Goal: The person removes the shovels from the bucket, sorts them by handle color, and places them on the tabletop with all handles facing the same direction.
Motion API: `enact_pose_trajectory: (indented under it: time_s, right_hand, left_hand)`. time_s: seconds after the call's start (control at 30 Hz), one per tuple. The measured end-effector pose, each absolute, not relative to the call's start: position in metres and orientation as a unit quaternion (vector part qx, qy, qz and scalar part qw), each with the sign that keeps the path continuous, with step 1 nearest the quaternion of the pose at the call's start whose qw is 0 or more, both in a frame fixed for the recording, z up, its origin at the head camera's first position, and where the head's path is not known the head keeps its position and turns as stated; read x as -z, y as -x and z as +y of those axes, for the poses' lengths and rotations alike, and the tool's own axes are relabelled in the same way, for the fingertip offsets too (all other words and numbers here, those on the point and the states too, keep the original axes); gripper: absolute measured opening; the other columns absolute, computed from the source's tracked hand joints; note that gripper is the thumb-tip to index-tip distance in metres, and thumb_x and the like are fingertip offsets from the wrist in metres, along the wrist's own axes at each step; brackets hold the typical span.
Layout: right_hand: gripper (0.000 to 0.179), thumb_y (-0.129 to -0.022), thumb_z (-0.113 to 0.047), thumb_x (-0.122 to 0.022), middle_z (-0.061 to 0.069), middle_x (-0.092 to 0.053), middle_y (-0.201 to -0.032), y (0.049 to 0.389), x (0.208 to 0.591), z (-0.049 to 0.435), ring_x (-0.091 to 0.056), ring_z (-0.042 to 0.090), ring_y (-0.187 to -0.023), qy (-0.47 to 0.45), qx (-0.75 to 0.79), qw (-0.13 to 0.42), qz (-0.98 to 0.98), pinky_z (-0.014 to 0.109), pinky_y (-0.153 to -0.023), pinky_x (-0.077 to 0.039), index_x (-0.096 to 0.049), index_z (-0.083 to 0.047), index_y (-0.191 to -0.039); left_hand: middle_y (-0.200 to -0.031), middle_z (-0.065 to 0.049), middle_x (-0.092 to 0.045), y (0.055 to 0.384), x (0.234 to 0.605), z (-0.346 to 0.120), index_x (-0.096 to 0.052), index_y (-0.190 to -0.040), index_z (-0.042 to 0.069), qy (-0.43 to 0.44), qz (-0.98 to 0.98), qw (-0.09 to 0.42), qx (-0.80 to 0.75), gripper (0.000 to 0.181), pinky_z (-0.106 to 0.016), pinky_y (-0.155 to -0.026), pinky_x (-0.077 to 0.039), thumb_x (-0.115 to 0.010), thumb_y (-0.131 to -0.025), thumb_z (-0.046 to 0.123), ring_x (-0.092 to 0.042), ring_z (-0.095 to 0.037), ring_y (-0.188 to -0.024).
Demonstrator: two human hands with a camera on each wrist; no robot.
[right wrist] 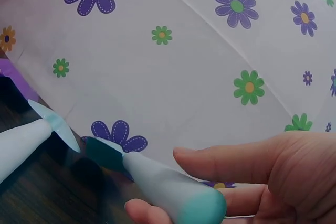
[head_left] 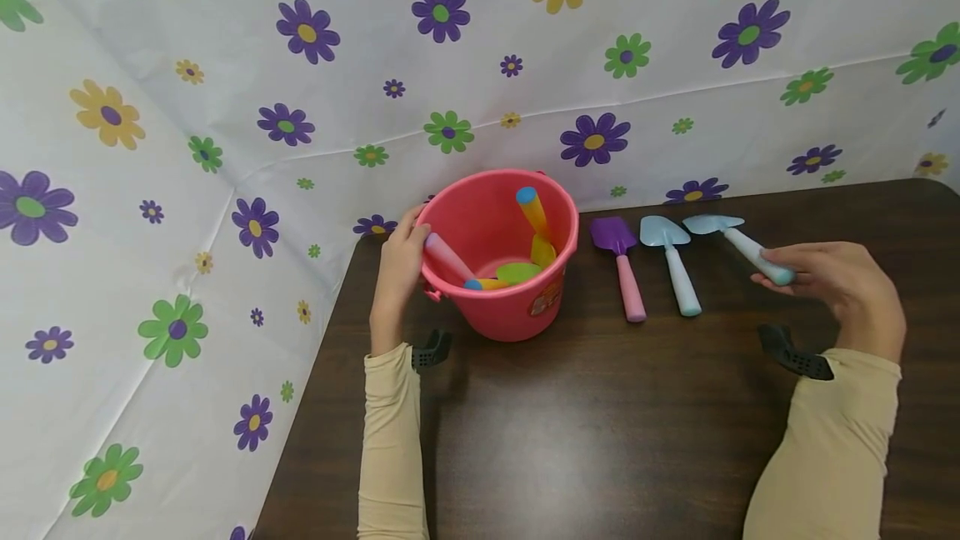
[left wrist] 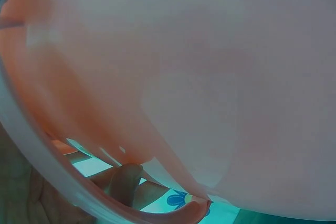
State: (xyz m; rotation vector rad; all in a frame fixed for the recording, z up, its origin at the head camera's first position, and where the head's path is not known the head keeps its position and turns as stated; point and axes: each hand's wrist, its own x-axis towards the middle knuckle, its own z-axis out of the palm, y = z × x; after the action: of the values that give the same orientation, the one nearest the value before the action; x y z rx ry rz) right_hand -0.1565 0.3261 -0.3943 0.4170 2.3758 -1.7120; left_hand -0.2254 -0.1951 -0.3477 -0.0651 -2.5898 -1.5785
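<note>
A pink toy bucket [head_left: 517, 319] stands on the table, and my left hand [head_left: 401, 261] grips its left rim. In the left wrist view, fingers [left wrist: 126, 182] curl behind the pink rim. Inside the bucket lie several toy tools, among them a yellow one with a blue-ended handle [head_left: 531, 211] and a pink handle [head_left: 450, 257]. To the right, my right hand [head_left: 843, 273] holds a toy trowel [head_left: 750, 252] by its white, teal-ended handle, thumb above and fingers beneath. Its pale blue blade points left, towards the back edge.
Left of the held trowel, a blue trowel with a white handle [head_left: 680, 277] and a purple shovel with a pink handle [head_left: 626, 273] lie side by side on the dark wooden table [head_left: 600, 423]. A flowered white sheet [head_left: 480, 65] hangs behind and to the left.
</note>
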Motion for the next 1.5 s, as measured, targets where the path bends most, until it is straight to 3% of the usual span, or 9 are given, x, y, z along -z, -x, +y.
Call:
enact_pose_trajectory:
  time_s: [0.07,0.13,0.23,0.33,0.4,0.47,0.67,1.23,1.5]
  right_hand:
    - [0.027,-0.106,-0.032,-0.058,-0.018,-0.064,-0.084,0.157,0.395,0.326,-0.068,-0.002,-0.079,-0.141,0.566,0.099,0.806,0.056,-0.099,-0.049,-0.077,-0.035,-0.087]
    - [0.025,-0.106,-0.031,-0.057,-0.017,-0.065,-0.085,0.157,0.396,0.327,-0.068,-0.001,-0.079,-0.134,0.553,0.099,0.816,0.04,-0.085,-0.055,-0.079,-0.026,-0.096]
    - [0.033,-0.106,-0.031,-0.058,-0.012,-0.067,-0.089,0.159,0.4,0.328,-0.067,0.005,-0.083,-0.133,0.534,0.104,0.828,0.035,-0.079,-0.055,-0.078,-0.006,-0.111]
    - [0.055,-0.106,-0.035,-0.056,0.019,-0.067,-0.114,0.16,0.405,0.328,-0.063,0.03,-0.105,-0.146,0.514,0.107,0.839,0.053,-0.091,-0.054,-0.063,0.015,-0.128]
    - [0.068,-0.106,-0.038,-0.055,0.037,-0.05,-0.136,0.161,0.406,0.327,-0.051,0.045,-0.116,-0.154,0.502,0.112,0.843,0.061,-0.093,-0.049,-0.05,0.023,-0.135]
    - [0.07,-0.106,-0.038,-0.054,0.044,-0.032,-0.145,0.162,0.406,0.327,-0.049,0.047,-0.115,-0.153,0.495,0.117,0.847,0.05,-0.089,-0.054,-0.047,0.025,-0.136]
    - [0.063,-0.106,-0.036,-0.056,0.038,-0.036,-0.141,0.162,0.4,0.328,-0.057,0.014,-0.091,-0.114,0.499,0.155,0.845,0.021,-0.071,-0.055,-0.053,0.022,-0.132]
    - [0.06,-0.109,-0.024,-0.05,0.044,-0.034,-0.14,0.166,0.405,0.328,-0.065,0.021,-0.096,-0.066,0.479,0.196,0.853,0.036,-0.081,-0.062,-0.038,0.026,-0.14]
    - [0.06,-0.108,-0.02,-0.051,0.04,-0.048,-0.128,0.167,0.407,0.324,-0.068,0.023,-0.092,-0.058,0.483,0.208,0.848,0.035,-0.08,-0.062,-0.032,0.025,-0.142]
  left_hand:
    - [-0.142,-0.014,-0.06,0.225,0.347,-0.195,-0.048,-0.155,0.018,0.022,-0.852,0.054,0.52,0.049,-0.041,-0.082,-0.062,-0.047,-0.107,0.028,-0.069,-0.035,-0.106]
    - [-0.143,-0.013,-0.06,0.225,0.347,-0.195,-0.048,-0.155,0.018,0.021,-0.851,0.053,0.521,0.049,-0.043,-0.083,-0.061,-0.047,-0.107,0.028,-0.069,-0.034,-0.107]
    - [-0.142,-0.014,-0.06,0.225,0.347,-0.194,-0.048,-0.155,0.018,0.021,-0.851,0.053,0.522,0.049,-0.043,-0.084,-0.061,-0.047,-0.107,0.028,-0.069,-0.034,-0.107]
    - [-0.142,-0.014,-0.061,0.224,0.348,-0.194,-0.048,-0.155,0.017,0.022,-0.851,0.053,0.522,0.05,-0.042,-0.083,-0.061,-0.047,-0.107,0.028,-0.07,-0.034,-0.105]
    - [-0.141,-0.014,-0.061,0.224,0.348,-0.194,-0.048,-0.155,0.017,0.022,-0.851,0.054,0.521,0.049,-0.04,-0.081,-0.062,-0.047,-0.107,0.028,-0.07,-0.034,-0.103]
    - [-0.14,-0.014,-0.061,0.224,0.347,-0.195,-0.048,-0.155,0.017,0.023,-0.852,0.055,0.519,0.049,-0.037,-0.078,-0.062,-0.047,-0.107,0.028,-0.07,-0.035,-0.102]
    - [-0.14,-0.016,-0.062,0.225,0.346,-0.195,-0.048,-0.155,0.016,0.023,-0.854,0.057,0.516,0.05,-0.026,-0.069,-0.06,-0.046,-0.106,0.027,-0.069,-0.035,-0.096]
    - [-0.139,-0.015,-0.062,0.225,0.346,-0.195,-0.049,-0.154,0.016,0.021,-0.853,0.061,0.518,0.05,-0.025,-0.069,-0.059,-0.047,-0.106,0.028,-0.069,-0.035,-0.097]
    - [-0.14,-0.015,-0.061,0.226,0.347,-0.195,-0.048,-0.155,0.016,0.021,-0.853,0.061,0.517,0.05,-0.029,-0.074,-0.061,-0.047,-0.106,0.028,-0.069,-0.035,-0.101]
